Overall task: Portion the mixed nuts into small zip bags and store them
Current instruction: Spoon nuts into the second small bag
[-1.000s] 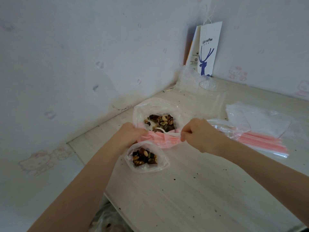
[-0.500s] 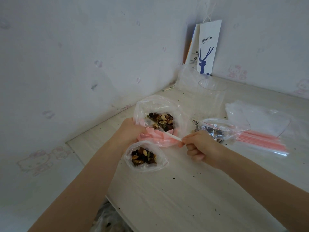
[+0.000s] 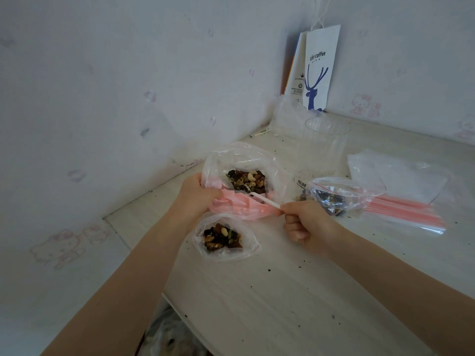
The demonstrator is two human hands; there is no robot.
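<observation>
A pale left wall (image 3: 102, 98) and a back wall (image 3: 416, 60) meet in a corner behind a whitish wood-grain table (image 3: 282, 304). Both are papered with faint pink cartoon cats (image 3: 365, 105). Soft, even light fills the room, dark specks (image 3: 269, 270) dot the tabletop, and below its near edge lies something shadowed, perhaps crumpled plastic (image 3: 169, 337).

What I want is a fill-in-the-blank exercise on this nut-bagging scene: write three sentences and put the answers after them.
1. The left hand grips the big bag by its ____ zip edge.
2. The right hand pinches the handle of a white ____.
3. The paper bag at the back shows a blue ____.
Missing words: pink; spoon; deer.
</observation>
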